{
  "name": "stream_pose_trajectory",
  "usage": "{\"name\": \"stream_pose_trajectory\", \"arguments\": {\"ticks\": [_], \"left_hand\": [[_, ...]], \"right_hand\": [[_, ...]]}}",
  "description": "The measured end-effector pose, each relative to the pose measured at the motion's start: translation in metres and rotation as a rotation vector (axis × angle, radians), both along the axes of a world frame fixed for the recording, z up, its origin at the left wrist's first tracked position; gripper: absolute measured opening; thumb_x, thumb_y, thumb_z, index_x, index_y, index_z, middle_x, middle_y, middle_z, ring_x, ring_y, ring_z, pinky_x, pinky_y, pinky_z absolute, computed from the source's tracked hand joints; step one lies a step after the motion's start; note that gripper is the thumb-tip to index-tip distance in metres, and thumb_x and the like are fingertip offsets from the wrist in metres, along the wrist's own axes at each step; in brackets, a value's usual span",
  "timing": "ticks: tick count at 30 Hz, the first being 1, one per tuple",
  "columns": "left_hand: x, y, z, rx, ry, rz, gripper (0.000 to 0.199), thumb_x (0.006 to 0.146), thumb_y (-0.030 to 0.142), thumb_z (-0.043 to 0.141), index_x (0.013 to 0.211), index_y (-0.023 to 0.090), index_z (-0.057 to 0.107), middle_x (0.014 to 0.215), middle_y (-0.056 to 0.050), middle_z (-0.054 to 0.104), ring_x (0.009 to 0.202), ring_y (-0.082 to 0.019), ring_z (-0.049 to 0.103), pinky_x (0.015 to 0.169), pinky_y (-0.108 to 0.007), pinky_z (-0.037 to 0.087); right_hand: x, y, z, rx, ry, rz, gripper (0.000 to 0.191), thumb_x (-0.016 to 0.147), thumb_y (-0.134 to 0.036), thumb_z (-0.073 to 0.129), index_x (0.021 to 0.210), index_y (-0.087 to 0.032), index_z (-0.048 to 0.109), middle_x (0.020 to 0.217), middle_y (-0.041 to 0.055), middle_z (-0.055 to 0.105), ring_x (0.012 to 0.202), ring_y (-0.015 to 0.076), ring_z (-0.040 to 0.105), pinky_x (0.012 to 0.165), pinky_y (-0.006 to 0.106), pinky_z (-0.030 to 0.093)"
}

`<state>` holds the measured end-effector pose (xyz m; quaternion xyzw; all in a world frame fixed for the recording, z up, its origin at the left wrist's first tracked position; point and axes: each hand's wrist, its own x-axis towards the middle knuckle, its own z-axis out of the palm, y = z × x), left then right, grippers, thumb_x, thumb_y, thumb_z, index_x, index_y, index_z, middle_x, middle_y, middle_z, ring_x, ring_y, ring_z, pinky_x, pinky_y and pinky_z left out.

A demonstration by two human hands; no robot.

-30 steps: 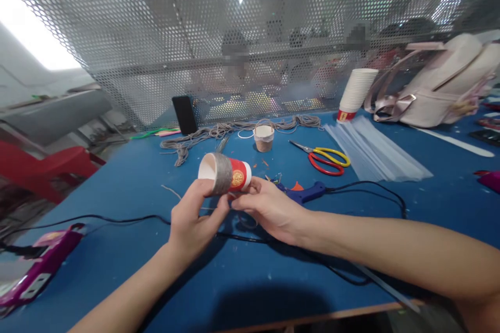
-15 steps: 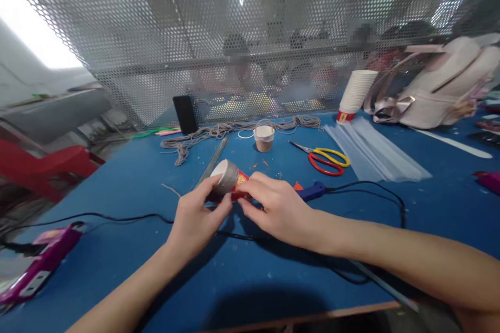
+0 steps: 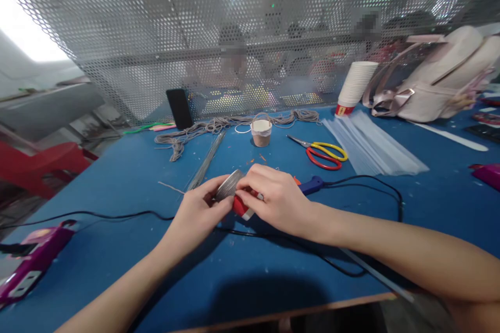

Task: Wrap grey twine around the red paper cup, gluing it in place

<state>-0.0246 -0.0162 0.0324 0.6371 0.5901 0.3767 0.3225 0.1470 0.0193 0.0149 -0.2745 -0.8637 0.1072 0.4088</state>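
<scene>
Paper cup [image 3: 239,207], one, red and white, tilted between both hands above the blue table [image 3: 97,177]; grey cord band [image 3: 228,186] around its mouth end. Handling, as judged: light, even support by the left, small flat presses by the right, turns of cord snug side by side, thin wall undented. Left hand [image 3: 198,214]: thumb and fingers part-curled, closed on the banded end. Right hand [image 3: 279,202]: close beside it, fingers bunched, tips against the cup where band meets red; whether they also pinch a cord end, cannot tell. Near the left, one loose strand [image 3: 170,186]; beyond, a bundle of thin strips [image 3: 206,162]. Past the right, blue-handled tool [image 3: 312,185], partly hidden; scissors [image 3: 327,158], red and yellow handles. Farther back, small handled pot [image 3: 261,137], heaped grey cord [image 3: 213,126], stacked cups [image 3: 356,86].
</scene>
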Motion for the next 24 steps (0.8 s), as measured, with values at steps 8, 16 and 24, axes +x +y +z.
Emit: {"name": "stream_pose_trajectory", "arguments": {"ticks": [8, 16, 24], "left_hand": [[0.0007, -0.0024, 0.0032, -0.012, -0.023, -0.013, 0.040, 0.069, 0.029, 0.057, 0.105, 0.017, 0.069, 0.067, 0.002, 0.064, 0.053, -0.011, 0.050, 0.055, -0.022, 0.047], [0.0024, -0.0014, 0.0025, 0.005, 0.008, 0.002, 0.034, 0.068, 0.030, 0.058, 0.097, 0.017, 0.070, 0.062, 0.003, 0.061, 0.052, -0.011, 0.051, 0.053, -0.022, 0.045], [0.0026, -0.0022, 0.0035, 0.001, 0.002, 0.010, 0.028, 0.068, 0.031, 0.058, 0.090, 0.016, 0.068, 0.061, 0.003, 0.059, 0.053, -0.011, 0.050, 0.053, -0.022, 0.044]], "right_hand": [[0.0007, -0.0008, 0.0011, -0.089, 0.032, -0.020, 0.011, 0.086, -0.013, 0.056, 0.078, -0.016, 0.063, 0.073, 0.0005, 0.057, 0.067, 0.0117, 0.053, 0.064, 0.024, 0.042], [0.0011, -0.0008, 0.0012, -0.099, 0.044, -0.030, 0.011, 0.084, -0.012, 0.057, 0.075, -0.016, 0.062, 0.073, 0.0001, 0.058, 0.067, 0.0116, 0.052, 0.064, 0.024, 0.041], [0.0029, -0.0005, 0.0002, -0.100, 0.051, -0.033, 0.011, 0.084, -0.012, 0.057, 0.075, -0.016, 0.061, 0.073, 0.0005, 0.058, 0.066, 0.0114, 0.052, 0.062, 0.024, 0.040]]}}
